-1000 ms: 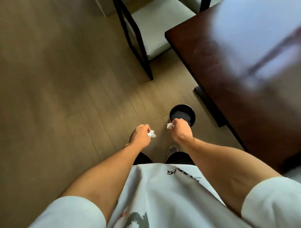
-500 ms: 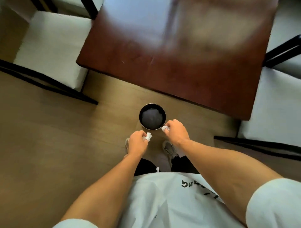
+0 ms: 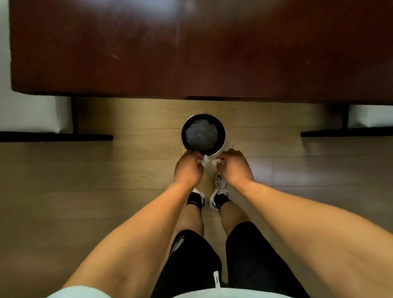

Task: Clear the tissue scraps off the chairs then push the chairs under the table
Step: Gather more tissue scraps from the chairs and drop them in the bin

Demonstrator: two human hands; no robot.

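Tissue scraps (image 3: 204, 162) are pinched in our left hand (image 3: 187, 168) and right hand (image 3: 234, 167), fingers curled, just short of the bin (image 3: 223, 136) beside the surface (image 3: 191, 53).

Counter (image 3: 148, 53): dark reddish-brown wood, polished to a gloss, with pale glare patches and one fine light scratch on the top. Floor (image 3: 85, 170): light brown wood-look planks, smooth, low sheen, seams visible. Bin (image 3: 203, 134), at 12 o'clock from the hands: bright metal rim, dark glossy inner wall, crumpled grey lining or paper inside; which of the two cannot be told. Tissue scraps (image 3: 57, 0)... correction not applicable. Tissue scraps (image 3: 205, 162): white paper, crumpled, matt. Chair (image 3: 32, 114) at 9 o'clock: white matt cloth seat, black matt frame. Second chair (image 3: 370, 117) at 3 o'clock: same finish. Shorts (image 3: 244, 255): black matt cloth.
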